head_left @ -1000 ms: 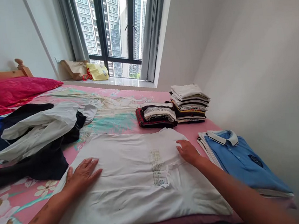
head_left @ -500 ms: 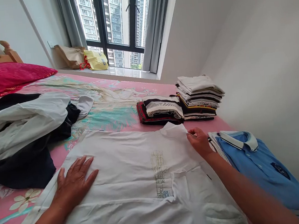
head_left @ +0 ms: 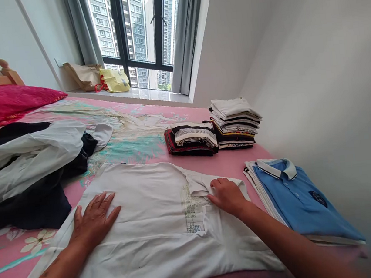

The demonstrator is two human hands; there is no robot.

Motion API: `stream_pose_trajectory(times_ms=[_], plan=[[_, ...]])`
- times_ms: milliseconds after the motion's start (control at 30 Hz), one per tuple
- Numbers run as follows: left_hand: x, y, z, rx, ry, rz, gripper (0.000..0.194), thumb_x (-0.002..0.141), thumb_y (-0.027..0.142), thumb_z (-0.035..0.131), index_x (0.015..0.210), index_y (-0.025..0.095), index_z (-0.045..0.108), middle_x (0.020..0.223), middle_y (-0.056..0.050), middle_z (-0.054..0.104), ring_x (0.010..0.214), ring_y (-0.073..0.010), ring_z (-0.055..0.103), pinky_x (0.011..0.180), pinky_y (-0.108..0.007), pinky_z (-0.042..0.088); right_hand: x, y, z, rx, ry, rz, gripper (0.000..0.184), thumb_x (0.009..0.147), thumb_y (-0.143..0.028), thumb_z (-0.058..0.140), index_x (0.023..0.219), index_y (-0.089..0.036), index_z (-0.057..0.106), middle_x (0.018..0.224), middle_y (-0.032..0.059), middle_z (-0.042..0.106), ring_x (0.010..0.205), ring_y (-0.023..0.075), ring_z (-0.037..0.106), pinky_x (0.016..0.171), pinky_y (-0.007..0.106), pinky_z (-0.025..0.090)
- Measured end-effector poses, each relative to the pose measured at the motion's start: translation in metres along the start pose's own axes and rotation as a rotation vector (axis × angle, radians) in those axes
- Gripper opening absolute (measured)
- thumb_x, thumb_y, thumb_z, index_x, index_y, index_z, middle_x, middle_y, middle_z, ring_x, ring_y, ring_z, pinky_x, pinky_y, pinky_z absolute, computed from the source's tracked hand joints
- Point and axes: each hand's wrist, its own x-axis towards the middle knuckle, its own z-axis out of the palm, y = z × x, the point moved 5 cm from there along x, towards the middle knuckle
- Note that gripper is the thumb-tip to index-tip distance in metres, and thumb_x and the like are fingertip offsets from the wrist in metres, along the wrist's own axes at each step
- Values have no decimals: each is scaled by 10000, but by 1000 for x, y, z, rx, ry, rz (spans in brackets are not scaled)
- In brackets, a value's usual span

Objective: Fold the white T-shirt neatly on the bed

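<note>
A white T-shirt (head_left: pixel 144 184) with a sketch-like print lies spread on the bed, one side partly folded over. My left hand (head_left: pixel 93 222) rests flat on it near the left end, fingers spread. At the right end, my right hand (head_left: pixel 227 196) is curled at the folded-in sleeve (head_left: pixel 199 185), its fingers gripping the cloth. Part of the sleeve is hidden beneath that hand. To the right of my right forearm lies a folded light-blue polo shirt (head_left: pixel 289 199) with a white collar, on top of other folded clothes.
Behind the T-shirt stand a low stack of folded clothes (head_left: pixel 192 140) and a taller stack (head_left: pixel 236 123). A loose heap of dark and white clothes (head_left: pixel 37 170) lies at the left. A red pillow (head_left: pixel 14 101), the window sill (head_left: pixel 155 96) and a yellow bag (head_left: pixel 114 80) are farther back.
My right hand has moved left and inward with the sleeve, folding it over the T-shirt's body. My left hand stays flat on the cloth. The view has shifted slightly.
</note>
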Motion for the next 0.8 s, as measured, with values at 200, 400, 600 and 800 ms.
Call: stream_pose_trajectory(times_ms=[200, 400, 600, 800], plan=[[9, 12, -16, 28, -203, -99, 602, 844, 478, 308, 1378, 208, 374, 1458, -128, 344, 1336, -320, 288, 1039, -608, 160, 11, 2, -8, -73, -253, 101, 221, 848, -280, 413, 921, -202, 607, 982, 61, 639, 835, 183, 592, 626, 267, 373], [21, 134, -81, -70, -352, 384, 420, 779, 376, 476, 1146, 213, 600, 1224, -117, 585, 1114, -276, 541, 919, -404, 408, 20, 2, -41, -156, -436, 76, 213, 771, -245, 518, 931, -204, 652, 999, 84, 662, 888, 229, 606, 679, 297, 422], [-5, 273, -119, 107, -267, 853, 233, 740, 292, 594, 941, 191, 654, 1035, -133, 660, 966, -293, 610, 847, -433, 428, -5, 10, -31, -254, -435, 125, 529, 697, -120, 559, 1223, -156, 527, 1236, 172, 537, 1116, 299, 503, 886, 422, 409], [4, 319, -94, 121, -133, 853, 232, 784, 267, 578, 988, 160, 607, 999, -143, 646, 962, -283, 600, 850, -424, 401, -23, 44, -13, -278, -311, 86, 680, 776, -54, 431, 1425, -153, 251, 1496, 127, 200, 1376, 268, 136, 1080, 497, 166]])
